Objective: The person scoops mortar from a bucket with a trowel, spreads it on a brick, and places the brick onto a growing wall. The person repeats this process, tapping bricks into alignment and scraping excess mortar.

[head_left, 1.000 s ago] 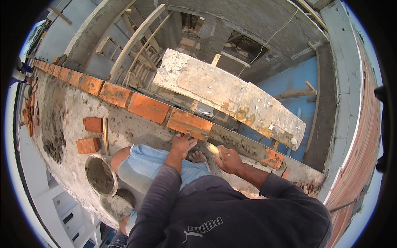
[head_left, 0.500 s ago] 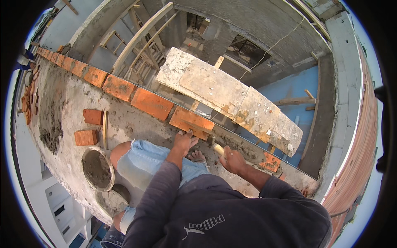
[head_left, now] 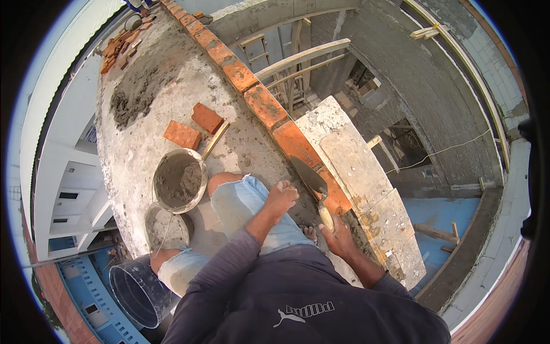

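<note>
My right hand (head_left: 340, 236) is wrapped round the wooden handle of a trowel (head_left: 308, 174). The trowel's blade lies over the end of a row of orange bricks (head_left: 293, 141), partly covering the joint near the last brick (head_left: 337, 196). My left hand (head_left: 281, 198) hovers above my knee, short of the row, its fingers curled in; I see nothing in it. Grey mortar fills the joints and a strip beside the end brick. A round bucket of wet mortar (head_left: 180, 181) stands left of my knee.
Two loose bricks (head_left: 182, 135) and a wood strip (head_left: 215, 141) lie beyond the bucket. A second bucket (head_left: 167, 228) and a black drum (head_left: 133, 293) are at lower left. Past the row, plank scaffolding (head_left: 366, 172) spans a deep drop. Far off are a mortar heap (head_left: 134, 94) and a person's legs.
My left hand has let go of the end brick and drawn back to the left. The trowel has come up over the bricks. My view has turned to the left.
</note>
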{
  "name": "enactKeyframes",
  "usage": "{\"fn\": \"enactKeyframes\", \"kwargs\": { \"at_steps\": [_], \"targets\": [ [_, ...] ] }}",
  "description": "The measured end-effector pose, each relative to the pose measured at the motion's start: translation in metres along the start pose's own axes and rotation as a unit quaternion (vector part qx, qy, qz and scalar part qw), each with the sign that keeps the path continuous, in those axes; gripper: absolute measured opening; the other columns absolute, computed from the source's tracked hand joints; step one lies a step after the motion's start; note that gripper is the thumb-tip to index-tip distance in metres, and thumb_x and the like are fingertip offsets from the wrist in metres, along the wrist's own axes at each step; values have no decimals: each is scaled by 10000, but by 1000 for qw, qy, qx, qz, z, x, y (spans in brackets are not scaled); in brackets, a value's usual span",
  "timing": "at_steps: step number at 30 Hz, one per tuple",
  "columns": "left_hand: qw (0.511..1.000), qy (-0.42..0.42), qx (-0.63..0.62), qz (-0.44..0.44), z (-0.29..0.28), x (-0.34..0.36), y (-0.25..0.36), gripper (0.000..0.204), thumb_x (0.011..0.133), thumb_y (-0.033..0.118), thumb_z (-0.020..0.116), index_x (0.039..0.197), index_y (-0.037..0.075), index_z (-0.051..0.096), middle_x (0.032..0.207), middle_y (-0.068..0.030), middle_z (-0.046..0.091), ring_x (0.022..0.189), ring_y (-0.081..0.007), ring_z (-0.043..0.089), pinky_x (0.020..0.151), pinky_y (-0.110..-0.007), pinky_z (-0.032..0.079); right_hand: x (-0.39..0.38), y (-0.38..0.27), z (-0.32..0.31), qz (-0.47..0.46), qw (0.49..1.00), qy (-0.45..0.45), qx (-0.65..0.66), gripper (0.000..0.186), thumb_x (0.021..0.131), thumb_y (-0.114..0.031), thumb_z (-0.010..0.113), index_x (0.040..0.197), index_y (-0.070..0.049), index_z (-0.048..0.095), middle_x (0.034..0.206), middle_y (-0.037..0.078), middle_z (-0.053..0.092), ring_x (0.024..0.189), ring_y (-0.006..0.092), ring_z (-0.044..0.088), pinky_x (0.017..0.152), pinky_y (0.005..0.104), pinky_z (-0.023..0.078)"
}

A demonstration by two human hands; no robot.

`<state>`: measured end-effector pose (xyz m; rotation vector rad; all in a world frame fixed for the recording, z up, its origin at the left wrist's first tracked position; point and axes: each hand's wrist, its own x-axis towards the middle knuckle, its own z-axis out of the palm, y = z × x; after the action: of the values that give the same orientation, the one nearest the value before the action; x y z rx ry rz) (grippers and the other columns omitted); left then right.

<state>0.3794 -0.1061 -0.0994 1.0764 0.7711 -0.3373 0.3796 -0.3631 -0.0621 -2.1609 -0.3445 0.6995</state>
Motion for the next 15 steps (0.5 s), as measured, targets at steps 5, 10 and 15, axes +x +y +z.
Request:
{"fn": "enactKeyframes", "kwargs": {
  "at_steps": [5, 10, 15],
  "targets": [
    [973, 133, -23, 189, -107, -131, 4, 512, 978, 137, 637, 1430, -29, 462, 1339, -122, 612, 1207, -226, 618, 1009, -347, 508, 89, -31, 62, -11, 994, -107, -7, 482, 976, -423, 592, 1087, 46, 596, 939, 283, 683, 945, 445, 691, 821, 517, 515],
    [747, 499, 383, 215, -182, -273, -50, 702, 880, 222, 751, 1440, -77, 452, 1446, -291, 498, 1394, -437, 437, 1173, -500, 351, 188, -53, 141, 15, 980, -150, -131, 497, 975, -441, 572, 1117, 32, 628, 1018, 294, 689, 997, 471, 664, 870, 546, 499],
    [697, 575, 417, 99, -176, -321, -105, 944, 790, 384, 816, 1491, -84, 391, 1557, -374, 295, 1468, -549, 247, 1185, -637, 246, 267, -106, 222, -166, 953, -80, -241, 455, 942, -375, 628, 1164, 22, 633, 1132, 285, 667, 1081, 453, 639, 945, 535, 499]
  ]
}}
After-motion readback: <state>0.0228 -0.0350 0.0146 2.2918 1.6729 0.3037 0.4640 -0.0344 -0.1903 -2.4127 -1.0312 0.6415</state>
